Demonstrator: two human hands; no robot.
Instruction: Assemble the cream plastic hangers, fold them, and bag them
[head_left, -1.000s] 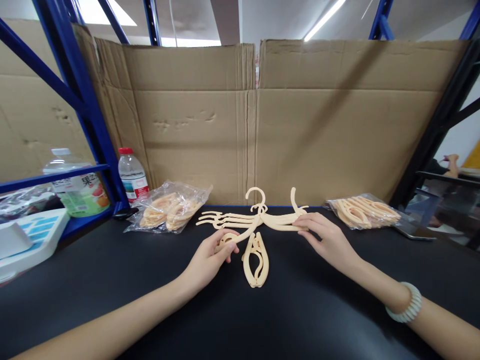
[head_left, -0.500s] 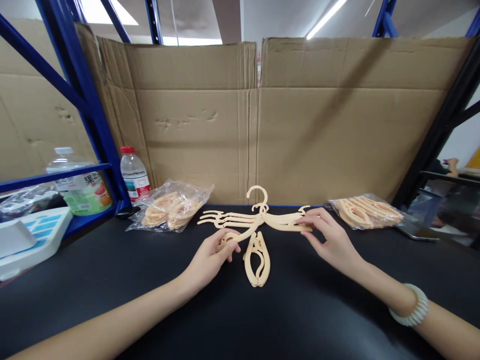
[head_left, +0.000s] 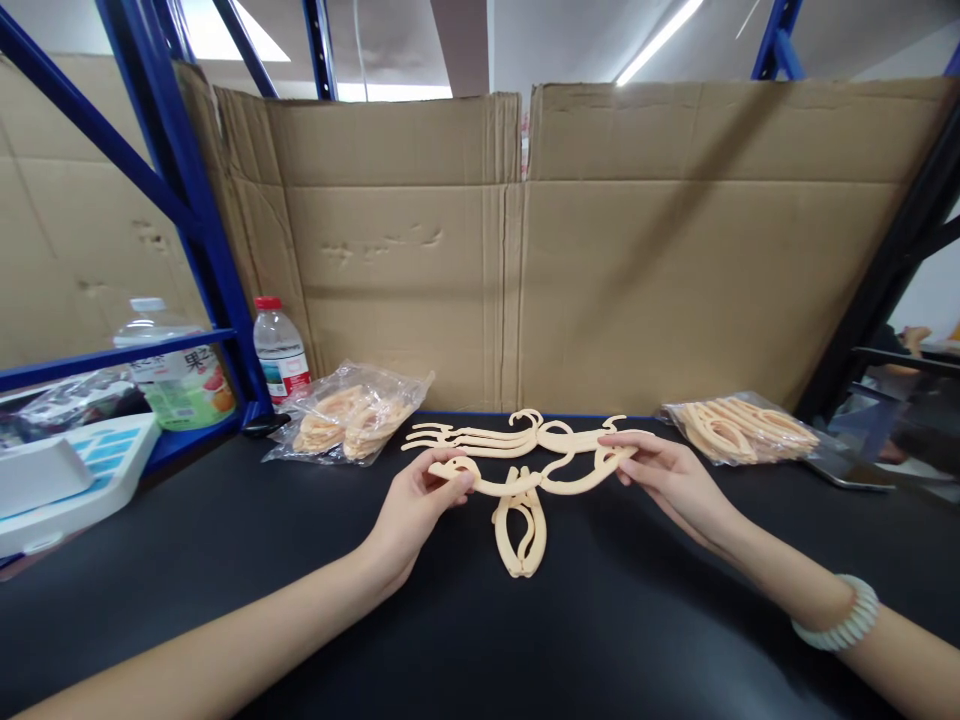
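Observation:
A cream plastic hanger (head_left: 536, 477) spreads out flat above the black tabletop (head_left: 465, 620). My left hand (head_left: 416, 505) pinches its left arm end, and my right hand (head_left: 671, 480) grips its right arm end. Just behind it lies a small stack of opened cream hangers (head_left: 487, 438). A folded hanger piece (head_left: 520, 525) rests on the tabletop between my hands, under the held hanger.
A clear bag of folded hangers (head_left: 349, 415) lies at the back left and another bag (head_left: 739, 428) at the back right. A water bottle (head_left: 280, 350) stands by the blue rack post (head_left: 199, 220). Cardboard sheets (head_left: 525, 250) wall the back. A white device (head_left: 67, 475) sits at far left.
The hanger's hook stood upright earlier and now lies low. My right hand dropped from the stack to the right arm of the hanger, which is now spread between both hands.

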